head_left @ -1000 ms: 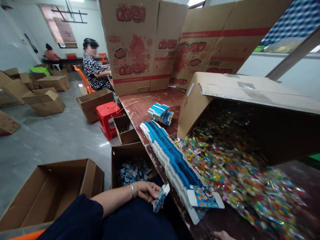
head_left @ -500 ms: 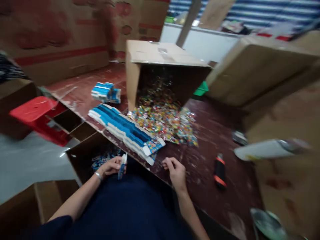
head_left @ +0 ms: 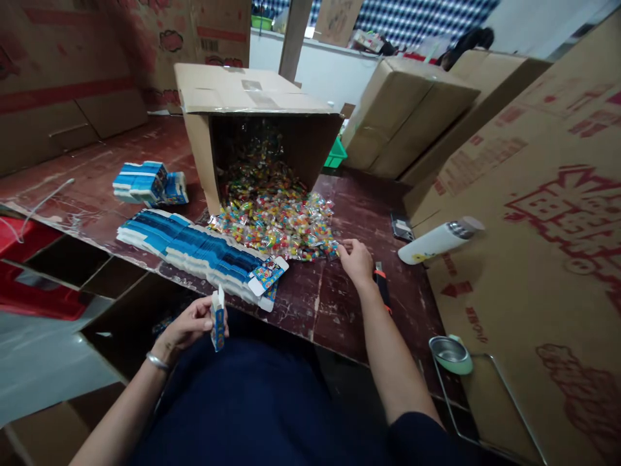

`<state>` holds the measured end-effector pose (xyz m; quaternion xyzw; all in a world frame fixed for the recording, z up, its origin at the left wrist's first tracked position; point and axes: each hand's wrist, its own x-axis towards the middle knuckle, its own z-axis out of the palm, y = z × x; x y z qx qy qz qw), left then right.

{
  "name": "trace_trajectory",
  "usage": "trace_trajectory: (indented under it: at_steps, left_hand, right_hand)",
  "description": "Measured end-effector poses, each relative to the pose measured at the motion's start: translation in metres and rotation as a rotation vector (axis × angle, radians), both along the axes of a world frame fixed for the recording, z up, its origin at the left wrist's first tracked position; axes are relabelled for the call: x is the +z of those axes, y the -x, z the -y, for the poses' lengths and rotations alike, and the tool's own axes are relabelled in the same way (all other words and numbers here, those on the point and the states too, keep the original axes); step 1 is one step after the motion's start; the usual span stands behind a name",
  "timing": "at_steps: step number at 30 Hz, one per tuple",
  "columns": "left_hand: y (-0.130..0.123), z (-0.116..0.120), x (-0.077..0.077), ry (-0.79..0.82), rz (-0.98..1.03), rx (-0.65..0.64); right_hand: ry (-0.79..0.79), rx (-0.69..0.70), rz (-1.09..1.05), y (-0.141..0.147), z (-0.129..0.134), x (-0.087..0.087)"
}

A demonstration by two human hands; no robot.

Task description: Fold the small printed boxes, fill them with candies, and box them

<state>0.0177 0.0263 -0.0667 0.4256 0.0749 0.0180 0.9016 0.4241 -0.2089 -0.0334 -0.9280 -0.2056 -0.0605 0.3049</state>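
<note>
Blue carton (head_left: 218, 330) pinched upright in my left grip (head_left: 214, 318), near the tabletop (head_left: 339, 323); my right grip (head_left: 339, 249) is at the edge of the candy packets (head_left: 291, 230), whether pinching any I cannot tell

Count as inspected: I have two hands, my left hand (head_left: 191, 323) and my right hand (head_left: 358, 260). I hold one small carton (head_left: 218, 327). On the worktop (head_left: 344, 323) I record one long row of cartons (head_left: 189, 249), packed too tightly to number; at least two blue-and-white bundles (head_left: 140, 181); one large open box (head_left: 242, 97); candy packets (head_left: 281, 226), too many to count; one white bottle (head_left: 429, 243); one utility knife (head_left: 382, 286).
</note>
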Motion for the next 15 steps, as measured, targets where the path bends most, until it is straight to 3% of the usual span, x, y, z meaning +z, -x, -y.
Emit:
trace_trajectory:
  at_steps: [6, 15]
  left_hand:
    - [-0.008, 0.007, 0.018, -0.082, -0.028, 0.009]
    - [-0.014, 0.014, 0.037, -0.107, -0.097, 0.01]
  right_hand:
    - [0.13, 0.037, -0.032, -0.011, -0.009, -0.007]
    - [0.134, 0.096, -0.057, -0.019, -0.021, -0.018]
